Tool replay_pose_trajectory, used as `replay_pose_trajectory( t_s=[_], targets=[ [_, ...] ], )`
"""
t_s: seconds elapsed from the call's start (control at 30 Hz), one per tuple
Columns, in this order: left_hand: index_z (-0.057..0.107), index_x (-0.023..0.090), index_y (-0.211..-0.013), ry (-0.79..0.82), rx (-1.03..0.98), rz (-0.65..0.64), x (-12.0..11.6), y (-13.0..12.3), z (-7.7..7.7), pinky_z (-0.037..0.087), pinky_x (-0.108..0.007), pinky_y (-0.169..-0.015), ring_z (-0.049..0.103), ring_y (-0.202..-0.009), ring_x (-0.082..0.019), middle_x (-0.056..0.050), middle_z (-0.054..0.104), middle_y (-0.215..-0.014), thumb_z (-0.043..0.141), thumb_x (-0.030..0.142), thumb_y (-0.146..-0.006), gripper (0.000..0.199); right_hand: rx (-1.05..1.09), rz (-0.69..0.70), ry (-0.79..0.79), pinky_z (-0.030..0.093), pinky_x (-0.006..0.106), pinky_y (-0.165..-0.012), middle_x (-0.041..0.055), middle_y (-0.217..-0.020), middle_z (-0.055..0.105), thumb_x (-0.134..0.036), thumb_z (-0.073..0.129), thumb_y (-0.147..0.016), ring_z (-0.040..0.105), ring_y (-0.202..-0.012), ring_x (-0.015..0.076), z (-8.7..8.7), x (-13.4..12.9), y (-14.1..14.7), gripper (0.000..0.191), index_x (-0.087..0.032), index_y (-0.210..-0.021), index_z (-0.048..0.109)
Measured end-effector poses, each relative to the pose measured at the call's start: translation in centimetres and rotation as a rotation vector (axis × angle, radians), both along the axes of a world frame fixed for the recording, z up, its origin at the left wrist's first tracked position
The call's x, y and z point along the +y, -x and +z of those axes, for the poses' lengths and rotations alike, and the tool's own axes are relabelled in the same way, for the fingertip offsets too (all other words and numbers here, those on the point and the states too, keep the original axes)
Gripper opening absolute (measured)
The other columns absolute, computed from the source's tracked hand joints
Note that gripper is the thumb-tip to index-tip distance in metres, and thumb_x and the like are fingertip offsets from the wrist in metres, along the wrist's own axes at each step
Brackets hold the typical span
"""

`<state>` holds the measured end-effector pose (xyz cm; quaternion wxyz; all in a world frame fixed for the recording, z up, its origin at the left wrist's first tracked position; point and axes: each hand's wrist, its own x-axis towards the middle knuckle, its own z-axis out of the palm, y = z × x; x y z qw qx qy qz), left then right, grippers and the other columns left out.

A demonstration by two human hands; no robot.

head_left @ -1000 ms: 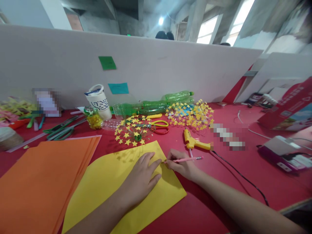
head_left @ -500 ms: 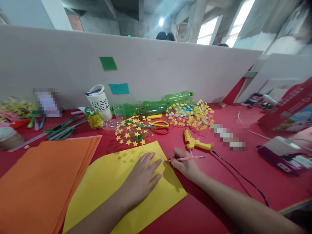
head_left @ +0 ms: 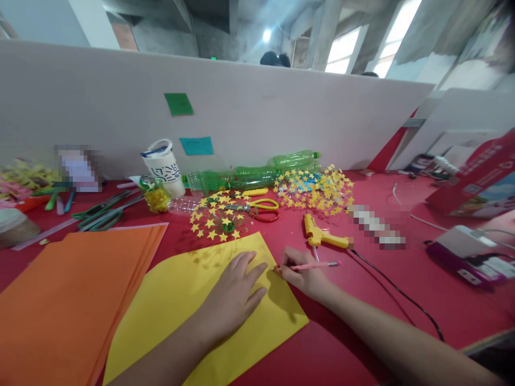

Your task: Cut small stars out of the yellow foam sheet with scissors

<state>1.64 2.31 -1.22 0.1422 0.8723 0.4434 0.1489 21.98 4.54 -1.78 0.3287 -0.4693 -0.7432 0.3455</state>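
Note:
My left hand [head_left: 237, 292] lies flat on a yellow sheet [head_left: 161, 311], its fingers spread toward the upper right corner. The sheet has a rounded edge at its upper left. In my right hand [head_left: 303, 273] is a pink pencil [head_left: 317, 265], pinched between the fingers. Its tip is at the sheet's right edge, and the eraser end points right. Just behind my right hand a yellow glue gun [head_left: 325, 238] rests on the red table [head_left: 346, 354]. Orange sheets [head_left: 76, 295] are stacked left of the yellow one.
Behind the sheet stand sprays of yellow stars [head_left: 219, 220], scissors [head_left: 267, 209] and green plastic bottles [head_left: 257, 176]. A white cup [head_left: 167, 171] is at the back left, near green-handled scissors [head_left: 102, 214]. The glue gun's cord [head_left: 402, 292] crosses the right side, near a purple power strip [head_left: 462, 262].
My right hand has shifted slightly left, bringing the pencil tip from beside the yellow sheet's right edge onto it. My left hand has stayed in place.

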Motion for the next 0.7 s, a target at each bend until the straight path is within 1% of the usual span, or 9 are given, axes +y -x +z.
replay_pose_trajectory(
  t_s=[0.2, 0.33, 0.47, 0.53, 0.6, 0.7],
  targets=[
    [0.039, 0.028, -0.125, -0.008, 0.003, 0.006, 0.0, -0.04, -0.08, 0.025, -0.044, -0.101, 0.024, -0.125, -0.024, -0.006, 0.032, -0.134, 0.035, 0.039, -0.086, 0.041, -0.018, 0.015, 0.0, 0.024, 0.017, -0.043, -0.0051, -0.052, 0.041, -0.01, 0.047, -0.068, 0.034, -0.047, 0.0067, 0.17, -0.16, 0.23, 0.012, -0.017, -0.06, 0.041],
    [0.038, 0.028, -0.125, -0.002, 0.014, 0.003, -0.03, -0.06, 0.03, 0.025, -0.043, -0.101, 0.024, -0.125, -0.024, -0.007, 0.032, -0.134, 0.035, 0.04, -0.086, 0.042, -0.008, 0.053, -0.002, 0.022, 0.017, -0.043, -0.0058, -0.051, 0.041, -0.011, 0.048, -0.069, 0.034, -0.047, 0.0063, 0.15, -0.29, 0.2, 0.012, -0.017, -0.061, 0.042],
    [0.038, 0.028, -0.126, -0.001, 0.009, 0.007, -0.06, -0.08, 0.04, 0.025, -0.043, -0.101, 0.024, -0.125, -0.024, -0.007, 0.032, -0.134, 0.034, 0.04, -0.086, 0.042, 0.014, 0.062, 0.007, 0.024, 0.017, -0.044, -0.0054, -0.052, 0.042, -0.012, 0.05, -0.07, 0.036, -0.048, 0.0064, 0.33, -0.28, 0.15, 0.012, -0.016, -0.061, 0.043],
    [0.038, 0.028, -0.126, -0.003, 0.009, 0.007, -0.06, -0.07, 0.01, 0.025, -0.044, -0.101, 0.024, -0.125, -0.024, -0.007, 0.032, -0.134, 0.034, 0.04, -0.086, 0.042, 0.085, 0.04, 0.066, 0.028, 0.017, -0.044, -0.0045, -0.053, 0.046, -0.017, 0.049, -0.074, 0.04, -0.048, 0.0067, 0.48, -0.16, 0.11, 0.011, -0.016, -0.064, 0.044],
    [0.038, 0.028, -0.126, -0.009, 0.009, 0.001, -0.04, -0.05, -0.01, 0.024, -0.044, -0.101, 0.024, -0.125, -0.025, -0.007, 0.032, -0.134, 0.035, 0.039, -0.086, 0.042, 0.196, -0.006, 0.17, 0.031, 0.017, -0.042, -0.0037, -0.054, 0.049, -0.026, 0.044, -0.08, 0.043, -0.045, 0.007, 0.64, -0.04, 0.0, 0.014, -0.017, -0.07, 0.044],
    [0.038, 0.027, -0.126, -0.012, 0.008, -0.005, 0.0, -0.02, 0.04, 0.024, -0.044, -0.101, 0.025, -0.125, -0.024, -0.006, 0.032, -0.134, 0.036, 0.038, -0.086, 0.042, 0.297, -0.031, 0.318, 0.031, 0.016, -0.037, -0.0045, -0.053, 0.051, -0.035, 0.037, -0.085, 0.043, -0.039, 0.0071, 0.93, -0.12, -0.29, 0.019, -0.018, -0.077, 0.042]
  ],
)
